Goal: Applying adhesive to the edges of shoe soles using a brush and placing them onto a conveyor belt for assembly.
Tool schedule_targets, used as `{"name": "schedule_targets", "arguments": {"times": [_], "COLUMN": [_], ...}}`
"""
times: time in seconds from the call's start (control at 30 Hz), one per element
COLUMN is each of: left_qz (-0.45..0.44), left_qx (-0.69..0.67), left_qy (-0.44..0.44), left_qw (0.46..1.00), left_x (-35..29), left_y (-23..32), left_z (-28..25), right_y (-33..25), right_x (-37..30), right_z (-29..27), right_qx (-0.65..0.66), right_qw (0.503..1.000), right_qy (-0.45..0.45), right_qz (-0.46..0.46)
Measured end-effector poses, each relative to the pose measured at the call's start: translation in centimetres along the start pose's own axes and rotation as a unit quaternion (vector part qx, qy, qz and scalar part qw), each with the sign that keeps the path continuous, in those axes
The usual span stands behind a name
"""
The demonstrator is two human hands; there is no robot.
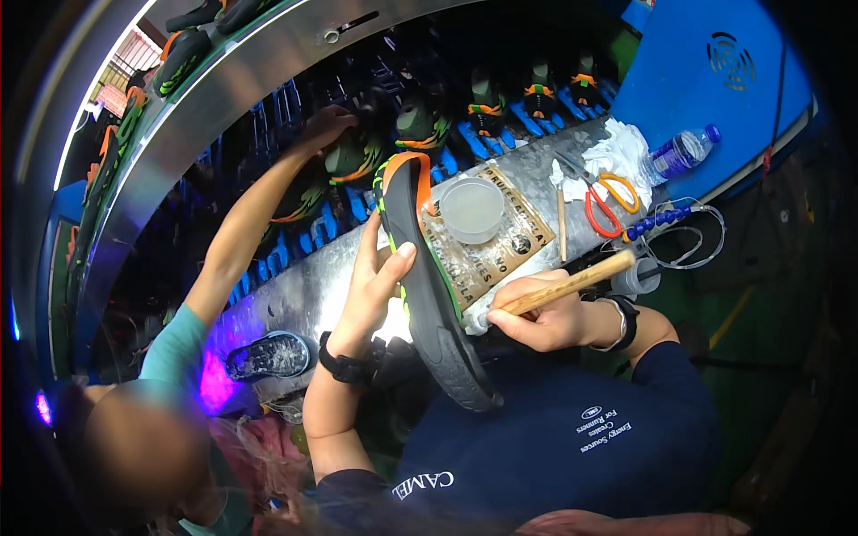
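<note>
My left hand [366, 284] is closed around the side of a shoe [427, 299] with a dark grey sole, green trim and an orange strap at its far end. The shoe stands tilted lengthwise in front of me. In my right hand [550, 314] is a brush with a pale wooden handle [585, 280]. The brush's head is mostly hidden by my fingers, close to the shoe's right edge. Just beyond the shoe, a round clear tub [474, 211] of cloudy liquid rests on a printed brown sheet [518, 250].
Scissors [601, 207], a thin stick [561, 219], crumpled white tissue [618, 150] and a plastic bottle [684, 155] lie at right, near a blue jointed hose [657, 221]. Several shoes [424, 125] line the blue supports behind. A co-worker's arm [246, 219] reaches toward them from the left.
</note>
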State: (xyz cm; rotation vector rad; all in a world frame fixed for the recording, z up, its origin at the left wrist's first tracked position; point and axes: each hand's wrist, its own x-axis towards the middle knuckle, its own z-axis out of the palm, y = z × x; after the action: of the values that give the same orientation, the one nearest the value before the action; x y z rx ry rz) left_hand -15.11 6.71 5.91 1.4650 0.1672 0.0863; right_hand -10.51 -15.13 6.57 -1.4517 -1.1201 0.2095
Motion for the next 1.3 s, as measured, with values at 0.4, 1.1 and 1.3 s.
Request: {"name": "schedule_targets", "arguments": {"times": [0.4,1.1,1.3], "left_qz": [0.409,0.319,0.045], "left_qx": [-0.004,0.622,0.701], "left_qy": [0.018,0.293,0.183], "left_qw": [0.912,0.652,0.687], "left_x": [1.7,18.6,26.7], "left_y": [9.3,21.5,28.6], "left_z": [2.9,8.1,6.5], "right_y": [2.7,5.2,5.8], "right_x": [-5.6,-8.5,-7.5], "right_z": [-9.0,-13.9,-13.7], "right_qx": [0.147,0.193,0.198], "right_qw": [0.920,0.876,0.880], "right_qy": [0.361,0.443,0.432], "right_qz": [0.030,0.016,0.020]}}
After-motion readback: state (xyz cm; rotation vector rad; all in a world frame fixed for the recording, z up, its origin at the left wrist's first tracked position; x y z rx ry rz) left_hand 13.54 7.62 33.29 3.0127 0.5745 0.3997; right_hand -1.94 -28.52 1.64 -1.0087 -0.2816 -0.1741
